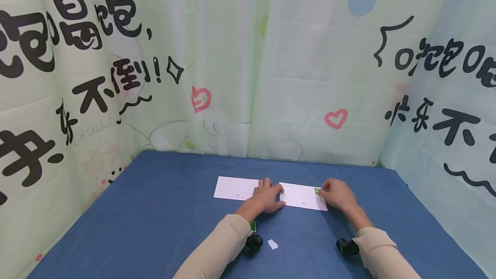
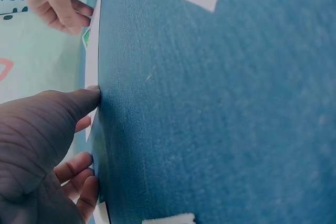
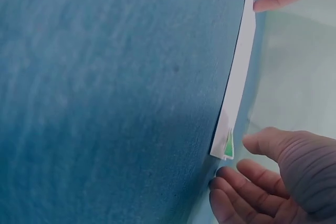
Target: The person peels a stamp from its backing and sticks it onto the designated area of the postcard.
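Two white, envelope-shaped papers lie on the blue cloth. My left hand [image 1: 265, 197] sits between them with spread fingers, its thumb touching the near left edge of the right paper [image 1: 300, 196] and other fingers over the right end of the left paper [image 1: 234, 187]. A small green stamp [image 1: 317, 191] with a pale border is at the right paper's right end. Beside it is my right hand [image 1: 339, 193]. In the right wrist view, a narrow gap separates its thumb from the stamp [image 3: 229, 145], and its fingers are loosely bent and hold nothing.
Another green piece [image 1: 253, 226] shows partly behind the left sleeve. A torn white paper scrap [image 1: 273, 244] lies nearer on the blue cloth [image 1: 155, 218]. Black wrist cameras [image 1: 254, 242] hang under both forearms. A printed pale curtain [image 1: 290, 76] encloses the back and sides.
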Demonstrator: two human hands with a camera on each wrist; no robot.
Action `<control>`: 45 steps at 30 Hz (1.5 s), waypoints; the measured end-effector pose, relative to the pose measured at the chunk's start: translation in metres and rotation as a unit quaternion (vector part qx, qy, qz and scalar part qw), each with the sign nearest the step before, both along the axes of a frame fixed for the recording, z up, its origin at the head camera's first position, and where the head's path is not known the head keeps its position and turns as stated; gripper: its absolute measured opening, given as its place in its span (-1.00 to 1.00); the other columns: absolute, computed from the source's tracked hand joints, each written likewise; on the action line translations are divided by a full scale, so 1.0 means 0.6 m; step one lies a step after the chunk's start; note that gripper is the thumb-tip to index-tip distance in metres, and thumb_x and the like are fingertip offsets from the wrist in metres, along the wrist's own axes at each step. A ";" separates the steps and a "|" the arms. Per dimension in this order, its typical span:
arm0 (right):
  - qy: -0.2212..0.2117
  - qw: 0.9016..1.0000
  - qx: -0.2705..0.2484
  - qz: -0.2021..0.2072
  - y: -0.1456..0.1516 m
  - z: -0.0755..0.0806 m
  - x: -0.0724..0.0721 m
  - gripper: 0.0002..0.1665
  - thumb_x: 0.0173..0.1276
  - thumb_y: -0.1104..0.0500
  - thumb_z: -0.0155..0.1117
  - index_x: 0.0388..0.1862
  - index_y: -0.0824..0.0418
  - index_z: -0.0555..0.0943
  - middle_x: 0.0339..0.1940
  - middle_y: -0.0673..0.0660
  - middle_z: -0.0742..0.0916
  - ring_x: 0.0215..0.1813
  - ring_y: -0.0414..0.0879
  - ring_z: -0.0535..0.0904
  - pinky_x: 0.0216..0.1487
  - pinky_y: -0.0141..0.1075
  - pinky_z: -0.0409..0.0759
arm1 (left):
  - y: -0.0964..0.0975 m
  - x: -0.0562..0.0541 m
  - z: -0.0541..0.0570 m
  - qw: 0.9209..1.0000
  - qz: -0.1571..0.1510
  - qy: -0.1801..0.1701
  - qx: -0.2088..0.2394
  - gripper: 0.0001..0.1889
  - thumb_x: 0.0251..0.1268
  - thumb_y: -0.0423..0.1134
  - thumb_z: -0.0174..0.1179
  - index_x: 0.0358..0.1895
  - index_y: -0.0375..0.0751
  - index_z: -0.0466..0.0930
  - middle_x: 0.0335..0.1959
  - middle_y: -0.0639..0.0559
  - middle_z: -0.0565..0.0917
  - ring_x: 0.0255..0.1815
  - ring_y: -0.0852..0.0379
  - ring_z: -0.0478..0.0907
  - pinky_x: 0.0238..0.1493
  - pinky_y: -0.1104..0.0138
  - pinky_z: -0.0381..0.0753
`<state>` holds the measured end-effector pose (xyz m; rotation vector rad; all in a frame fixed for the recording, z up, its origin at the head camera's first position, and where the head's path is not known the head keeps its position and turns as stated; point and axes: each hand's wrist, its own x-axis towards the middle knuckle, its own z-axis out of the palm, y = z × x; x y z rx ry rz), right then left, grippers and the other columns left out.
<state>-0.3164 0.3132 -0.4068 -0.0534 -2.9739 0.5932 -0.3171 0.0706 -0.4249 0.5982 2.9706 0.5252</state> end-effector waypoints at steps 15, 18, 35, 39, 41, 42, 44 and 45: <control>-0.004 0.998 0.056 0.036 -0.015 0.000 0.001 -0.55 0.35 0.13 0.37 0.00 0.50 0.61 -0.11 0.38 0.71 -0.18 0.13 0.61 -0.05 0.12 0.59 | 0.001 0.000 -0.001 1.000 0.004 -0.004 0.007 -0.63 0.42 0.06 0.29 0.20 0.12 0.56 0.02 -0.03 0.37 0.08 0.05 0.27 0.07 0.25 0.39; -0.002 0.997 0.062 0.041 -0.016 -0.002 -0.001 -0.53 0.34 0.13 0.38 0.02 0.51 0.62 -0.06 0.40 0.70 -0.10 0.19 0.63 0.00 0.15 0.59 | 0.000 0.000 -0.002 1.000 0.003 -0.005 0.008 -0.63 0.42 0.06 0.29 0.21 0.11 0.56 0.01 -0.02 0.36 0.07 0.05 0.26 0.06 0.24 0.38; 0.017 0.996 0.064 0.066 -0.030 -0.010 -0.001 -0.59 0.33 0.13 0.41 -0.04 0.46 0.66 -0.20 0.28 0.70 -0.21 0.08 0.57 -0.08 0.09 0.59 | -0.003 0.004 0.001 1.000 -0.004 -0.007 0.016 -0.65 0.44 0.05 0.28 0.18 0.09 0.55 -0.01 -0.02 0.34 0.03 0.05 0.24 0.04 0.23 0.36; 0.017 0.995 0.066 0.070 -0.031 -0.010 0.001 -0.58 0.32 0.13 0.41 -0.03 0.45 0.66 -0.19 0.28 0.70 -0.20 0.09 0.58 -0.08 0.10 0.58 | -0.003 0.004 0.002 1.000 -0.003 -0.006 0.015 -0.65 0.44 0.06 0.27 0.18 0.10 0.55 -0.01 -0.02 0.34 0.04 0.05 0.24 0.05 0.23 0.36; 0.013 0.995 0.067 0.070 -0.032 -0.010 0.002 -0.57 0.32 0.13 0.41 -0.01 0.46 0.66 -0.16 0.30 0.71 -0.17 0.11 0.59 -0.06 0.11 0.59 | -0.003 0.003 0.001 1.000 -0.002 -0.004 0.014 -0.65 0.43 0.06 0.28 0.18 0.10 0.55 -0.01 -0.02 0.35 0.04 0.05 0.25 0.05 0.24 0.37; 0.011 0.995 0.068 0.071 -0.033 -0.009 0.003 -0.56 0.32 0.13 0.41 0.00 0.46 0.66 -0.14 0.31 0.71 -0.15 0.12 0.59 -0.04 0.12 0.59 | -0.003 0.004 0.001 1.000 -0.002 -0.002 0.014 -0.65 0.43 0.06 0.28 0.18 0.10 0.56 0.00 -0.02 0.35 0.04 0.06 0.25 0.05 0.23 0.37; 0.007 0.995 0.070 0.071 -0.034 -0.009 0.004 -0.55 0.32 0.12 0.41 0.02 0.46 0.65 -0.11 0.34 0.71 -0.11 0.16 0.61 -0.01 0.14 0.59 | -0.003 0.005 0.002 1.000 -0.002 -0.002 0.011 -0.64 0.43 0.06 0.28 0.19 0.11 0.56 0.00 -0.02 0.35 0.05 0.06 0.25 0.06 0.23 0.38; 0.006 0.995 0.070 0.072 -0.034 -0.009 0.004 -0.54 0.32 0.12 0.41 0.03 0.46 0.65 -0.09 0.35 0.71 -0.08 0.18 0.62 0.01 0.15 0.58 | -0.003 0.006 0.002 1.000 -0.002 -0.001 0.011 -0.65 0.43 0.06 0.28 0.18 0.10 0.56 0.00 -0.02 0.35 0.05 0.05 0.25 0.06 0.23 0.38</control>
